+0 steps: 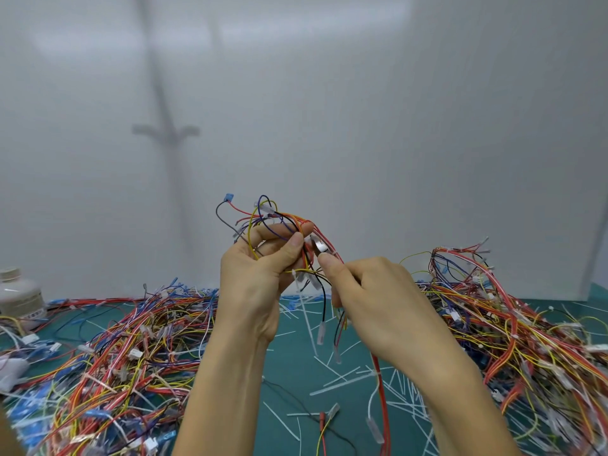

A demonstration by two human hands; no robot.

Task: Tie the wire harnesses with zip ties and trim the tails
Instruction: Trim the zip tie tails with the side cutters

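- The left hand (253, 278) held a wire harness (273, 218) up at the centre of the frame, thumb and forefinger pinching its coloured wires together.
- The right hand (378, 304), just right of it, had its fingers curled round a small metal cutter (318, 245), whose tip touched the bundle.
- Loose harness piles lay at lower left (131, 340) and at right (510, 324) on the green mat (296, 357).
- White trimmed tails (345, 376) littered the mat below the hands.
- A white bottle (18, 294) stood at the left edge.
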